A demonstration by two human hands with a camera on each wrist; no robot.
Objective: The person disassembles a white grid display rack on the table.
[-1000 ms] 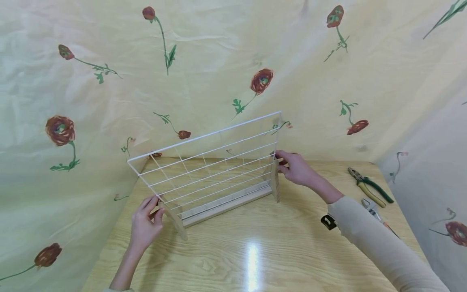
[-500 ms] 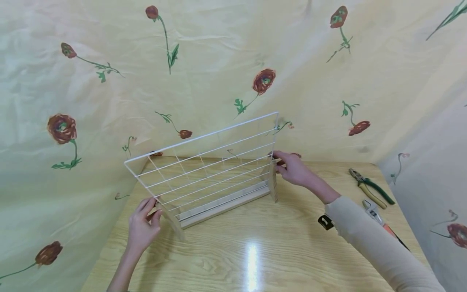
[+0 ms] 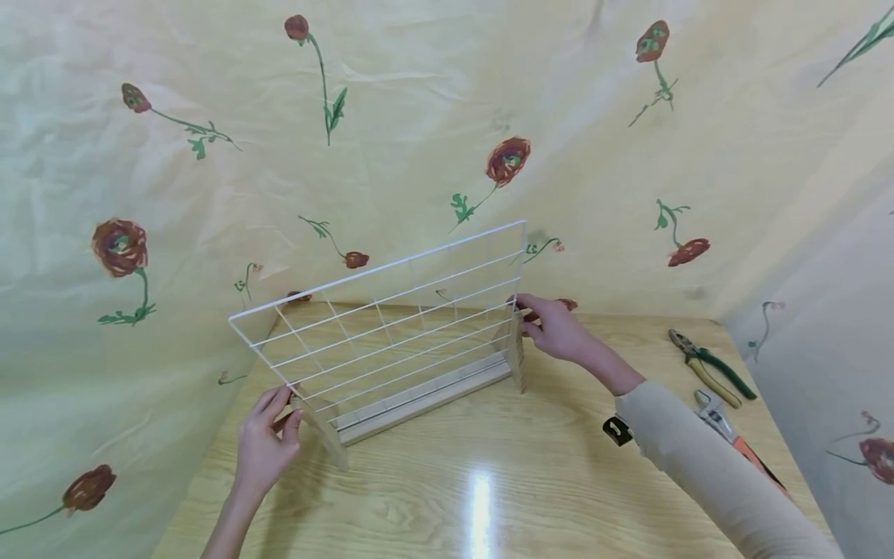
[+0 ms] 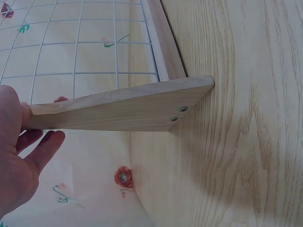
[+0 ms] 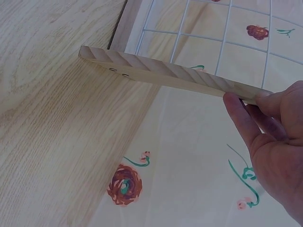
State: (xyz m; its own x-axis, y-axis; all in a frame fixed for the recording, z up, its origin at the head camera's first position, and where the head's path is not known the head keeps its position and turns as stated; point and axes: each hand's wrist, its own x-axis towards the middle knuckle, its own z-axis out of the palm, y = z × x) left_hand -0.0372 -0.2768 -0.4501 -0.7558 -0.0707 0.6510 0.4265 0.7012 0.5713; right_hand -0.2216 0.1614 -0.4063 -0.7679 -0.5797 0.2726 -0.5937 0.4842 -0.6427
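Note:
A rack with a white wire grid [image 3: 377, 269] stands on the table, its grid leaning at a slant. Wooden side panels flank it, joined by a wooden bottom rail [image 3: 427, 404]. My left hand [image 3: 267, 444] pinches the upper end of the left side panel [image 4: 118, 109], right by the grid's edge. Two screw heads [image 4: 183, 109] show low on that panel's outer face. Opposite, my right hand [image 3: 559, 326] pinches the top of the right side panel [image 5: 156, 66] between thumb and fingers. The far side of the bottom rail is partly hidden behind the grid.
Pliers [image 3: 691, 349] with green and yellow handles lie at the table's right side. Nearer sits an adjustable wrench [image 3: 715, 415] with an orange and black handle, partly behind the right sleeve [image 3: 698, 458]. A small black object [image 3: 618, 431] lies beside the sleeve. Flower-patterned cloth [image 3: 391, 155] hangs behind.
The rack has shifted slightly left and toward me, both hands moving along with it while keeping their hold. More of the wrench's handle shows beside the right sleeve.

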